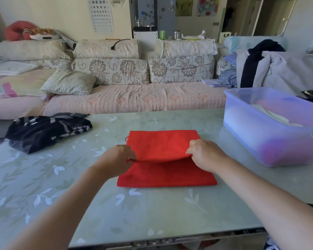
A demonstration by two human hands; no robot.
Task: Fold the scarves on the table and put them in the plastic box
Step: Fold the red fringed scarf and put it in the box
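The red scarf (163, 175) lies on the bench (76, 181), directly ahead and centred between both arms. Its long axis runs left to right. The left hand (118, 156) pinches the raised fold edge at its left end; the right hand (205, 156) pinches the same edge at its right end. Both forearms reach forward, wrists low. The plastic box (257, 139) stands on the bench to the right, nearer the right hand. A black-and-white scarf (43, 130) lies crumpled at far left.
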